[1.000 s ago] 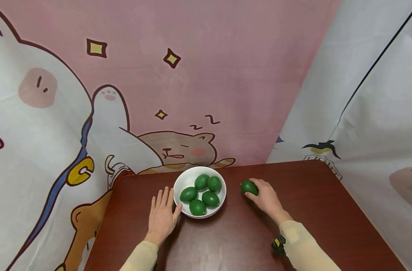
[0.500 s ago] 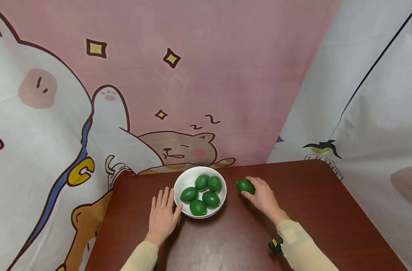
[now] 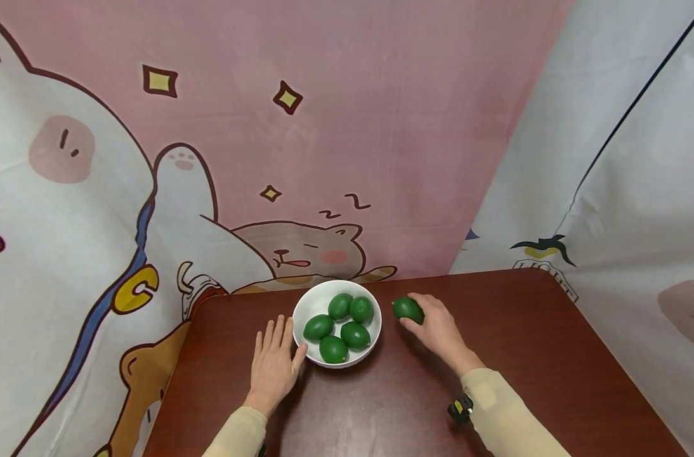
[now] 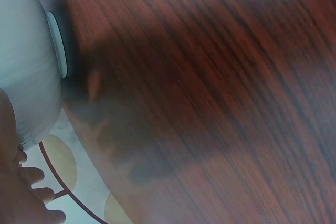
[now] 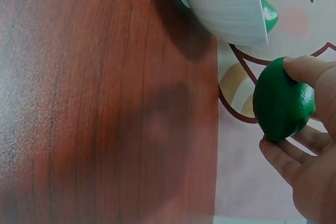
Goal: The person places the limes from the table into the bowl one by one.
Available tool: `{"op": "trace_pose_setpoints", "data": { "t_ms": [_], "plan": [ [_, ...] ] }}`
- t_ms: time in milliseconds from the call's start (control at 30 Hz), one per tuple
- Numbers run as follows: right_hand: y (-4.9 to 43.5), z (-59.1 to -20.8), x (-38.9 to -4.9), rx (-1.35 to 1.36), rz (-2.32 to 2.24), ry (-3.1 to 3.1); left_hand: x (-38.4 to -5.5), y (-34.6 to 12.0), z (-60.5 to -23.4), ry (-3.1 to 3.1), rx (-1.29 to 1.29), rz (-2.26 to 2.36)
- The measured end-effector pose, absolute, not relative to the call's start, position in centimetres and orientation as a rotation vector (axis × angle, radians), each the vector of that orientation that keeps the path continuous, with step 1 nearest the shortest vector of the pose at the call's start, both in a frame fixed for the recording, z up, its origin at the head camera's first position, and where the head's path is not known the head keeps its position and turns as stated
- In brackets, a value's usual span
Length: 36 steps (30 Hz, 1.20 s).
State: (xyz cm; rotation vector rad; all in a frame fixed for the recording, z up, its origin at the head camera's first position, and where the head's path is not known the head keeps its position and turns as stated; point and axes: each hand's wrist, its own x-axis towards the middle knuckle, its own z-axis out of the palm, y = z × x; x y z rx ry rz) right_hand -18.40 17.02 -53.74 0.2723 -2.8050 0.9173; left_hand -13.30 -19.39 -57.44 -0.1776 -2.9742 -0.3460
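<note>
A white bowl (image 3: 308, 303) stands on the table with several green limes (image 3: 333, 350) inside it. My right hand (image 3: 440, 330) grips one more green lime (image 3: 407, 309) just right of the bowl. In the right wrist view, thumb and fingers pinch that lime (image 5: 282, 100) above the table, and the side of the bowl (image 5: 226, 9) shows beyond it. Fingers straight, my left hand (image 3: 274, 368) touches the bowl's left side with its thumb at the rim. The left wrist view has the bowl's outer wall (image 4: 29, 51) and part of the left hand (image 4: 21, 182).
The dark red wooden table (image 3: 370, 412) has its back edge close behind the bowl. Behind it hangs a pink and white cloth (image 3: 410, 139) with cartoon animals. A small black device (image 3: 460, 409) sits at the right wrist.
My right hand has moved left with the lime, nearer the bowl. The left hand and the bowl have stayed in place.
</note>
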Motion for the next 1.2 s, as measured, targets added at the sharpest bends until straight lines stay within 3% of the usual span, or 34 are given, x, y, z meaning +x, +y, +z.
{"op": "trace_pose_setpoints", "data": {
  "t_ms": [1200],
  "plan": [
    [12.8, -52.1, -18.5, 0.369, 0.952, -2.758, -13.3, -19.4, -57.4, -2.989, -0.172, -0.363]
  ]
}}
